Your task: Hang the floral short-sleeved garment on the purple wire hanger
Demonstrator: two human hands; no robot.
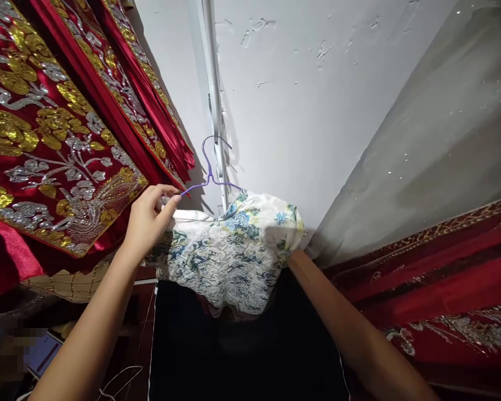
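A purple wire hanger (210,174) has its hook upward near a metal pole. A white floral top (229,256) with gathered fabric and a short puffed sleeve is partly on the hanger. My left hand (150,214) is closed, thumb against fingers, on the hanger's left arm at the top's neckline. On the other side, my right forearm (338,317) reaches up to the sleeve (292,228). My right hand is hidden inside or behind that cloth, so its fingers do not show. Whether the hook touches the pole is unclear.
Red cloths with gold and silver sequins (67,128) hang at the left. The metal pole (212,72) runs along a white wall (300,111). Pale sheer fabric (438,128) and red embroidered cloth (455,301) are at the right. Black cloth with white edging (242,356) lies below.
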